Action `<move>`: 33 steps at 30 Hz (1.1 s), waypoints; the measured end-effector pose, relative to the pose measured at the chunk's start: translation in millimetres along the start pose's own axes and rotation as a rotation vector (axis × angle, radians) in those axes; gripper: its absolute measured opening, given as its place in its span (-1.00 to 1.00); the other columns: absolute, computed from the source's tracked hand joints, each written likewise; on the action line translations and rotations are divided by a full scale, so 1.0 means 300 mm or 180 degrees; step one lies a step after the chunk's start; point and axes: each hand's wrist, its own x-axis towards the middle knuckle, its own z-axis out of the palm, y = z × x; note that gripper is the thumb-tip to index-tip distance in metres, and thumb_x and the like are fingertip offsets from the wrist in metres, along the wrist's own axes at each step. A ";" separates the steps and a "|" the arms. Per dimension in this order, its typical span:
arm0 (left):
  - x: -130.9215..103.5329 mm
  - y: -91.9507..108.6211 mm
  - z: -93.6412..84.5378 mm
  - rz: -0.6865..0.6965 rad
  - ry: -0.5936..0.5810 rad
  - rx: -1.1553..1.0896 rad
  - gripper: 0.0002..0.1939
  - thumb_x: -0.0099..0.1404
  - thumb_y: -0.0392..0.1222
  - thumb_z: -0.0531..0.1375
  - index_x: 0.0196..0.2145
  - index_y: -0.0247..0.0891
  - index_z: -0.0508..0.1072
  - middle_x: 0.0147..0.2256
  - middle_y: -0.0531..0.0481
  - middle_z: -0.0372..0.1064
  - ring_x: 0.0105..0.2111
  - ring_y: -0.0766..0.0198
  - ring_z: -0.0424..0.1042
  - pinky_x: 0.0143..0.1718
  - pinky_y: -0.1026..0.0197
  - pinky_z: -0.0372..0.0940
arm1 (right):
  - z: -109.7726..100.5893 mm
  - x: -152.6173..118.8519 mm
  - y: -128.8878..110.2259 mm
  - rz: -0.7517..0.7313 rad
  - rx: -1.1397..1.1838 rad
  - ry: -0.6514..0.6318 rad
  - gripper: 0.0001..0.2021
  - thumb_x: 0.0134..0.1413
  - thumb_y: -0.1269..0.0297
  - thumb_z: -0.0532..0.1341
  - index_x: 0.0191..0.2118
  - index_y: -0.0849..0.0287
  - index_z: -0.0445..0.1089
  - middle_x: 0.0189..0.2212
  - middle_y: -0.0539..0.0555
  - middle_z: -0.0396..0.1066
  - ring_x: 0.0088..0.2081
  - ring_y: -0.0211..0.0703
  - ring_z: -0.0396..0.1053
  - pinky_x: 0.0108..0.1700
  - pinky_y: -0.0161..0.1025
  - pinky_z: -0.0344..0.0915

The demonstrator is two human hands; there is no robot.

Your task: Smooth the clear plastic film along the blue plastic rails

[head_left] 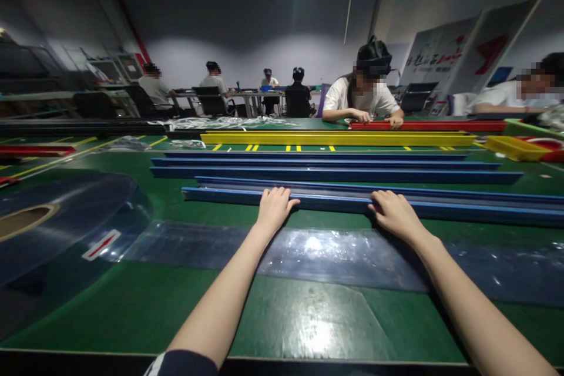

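Note:
A long blue channel strip (332, 201) lies crosswise on the green table. My left hand (274, 207) grips its front wall, fingers curled over the top edge and thumb pointing right. Farther right, my right hand (394, 212) holds the same wall, fingers over it and thumb on the near side. Between my forearms and the table lies a band of clear plastic film (317, 252), unrolled from a large roll (88, 194) at the left. Just beyond the held strip rest more blue strips (264, 173). My fingertips are partly hidden inside the channel.
Yellow strips (335, 139) lie farther back, before a co-worker (365, 94) whose hands are on red strips (440, 126). A yellow tray (513, 149) and a green bin (529, 128) stand at the right. The green table's (308, 323) near edge runs below my arms.

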 end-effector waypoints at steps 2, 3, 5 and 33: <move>0.001 0.000 0.001 -0.0005 -0.0017 -0.0024 -0.70 0.29 0.05 0.05 -0.36 -0.23 0.36 -0.33 -0.06 0.42 -0.25 0.15 0.33 -0.26 0.16 0.03 | 0.005 0.000 -0.002 0.0003 0.0126 0.0080 -0.80 0.14 0.21 0.02 -0.24 0.19 0.30 -0.24 0.15 0.41 -0.18 -0.04 0.27 -0.25 -0.19 0.05; 0.001 0.000 0.001 -0.0003 -0.0034 -0.0029 -0.70 0.29 0.05 0.05 -0.36 -0.24 0.36 -0.33 -0.07 0.42 -0.25 0.14 0.33 -0.26 0.15 0.03 | 0.007 0.001 -0.006 -0.0008 0.0211 0.0117 -0.78 0.14 0.18 0.02 -0.22 0.19 0.30 -0.23 0.15 0.41 -0.16 -0.04 0.27 -0.24 -0.19 0.07; 0.004 0.001 -0.002 -0.0002 -0.0087 -0.0019 -0.70 0.29 0.05 0.04 -0.35 -0.25 0.36 -0.32 -0.07 0.42 -0.25 0.14 0.33 -0.25 0.14 0.03 | 0.011 0.006 -0.023 -0.0061 0.0409 0.0178 -0.75 0.15 0.13 0.03 -0.21 0.18 0.31 -0.21 0.14 0.41 -0.14 -0.04 0.27 -0.21 -0.18 0.09; -0.011 0.003 0.007 0.0039 -0.0033 0.0086 -0.67 0.31 0.06 0.00 -0.30 -0.25 0.36 -0.30 -0.06 0.39 -0.23 0.13 0.30 -0.24 0.12 0.03 | 0.008 0.118 -0.260 -0.0104 0.0495 -0.0004 -0.78 0.19 0.18 0.04 -0.27 0.19 0.34 -0.28 0.11 0.46 -0.22 -0.11 0.37 -0.28 -0.27 0.03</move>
